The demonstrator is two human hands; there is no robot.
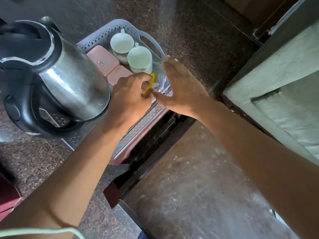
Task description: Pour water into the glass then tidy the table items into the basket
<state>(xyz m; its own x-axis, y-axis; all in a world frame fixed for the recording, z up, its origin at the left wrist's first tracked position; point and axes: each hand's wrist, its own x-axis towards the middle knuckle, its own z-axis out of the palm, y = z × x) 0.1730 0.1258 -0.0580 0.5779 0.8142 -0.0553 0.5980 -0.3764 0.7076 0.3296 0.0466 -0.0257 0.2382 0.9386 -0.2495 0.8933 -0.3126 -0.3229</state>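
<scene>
1. While the left hand (131, 94) pinches a small yellow thing (150, 83) over the near end of the grey basket (120, 25), the right hand (179, 87) is spread flat with straight fingers just beside it, at the basket's right rim.
2. The basket sits on a small table (138, 135) whose near edge drops off to the dark speckled floor (198, 40). There is open room to the right of the basket and past its far end.
3. On the left, a big shiny kettle (69, 75) with a black handle stands close against the basket, so there is little room on that side.
4. Inside the basket, two white cups (131, 50) stand touching each other at the far right. Two pink boxes (110, 66) lie beside them on the left.
5. Some crinkly white packets (162, 81) lie under the hands; I cannot tell what they are.
6. A pale green cabinet (284, 83) stands far to the right, well apart from the basket.
</scene>
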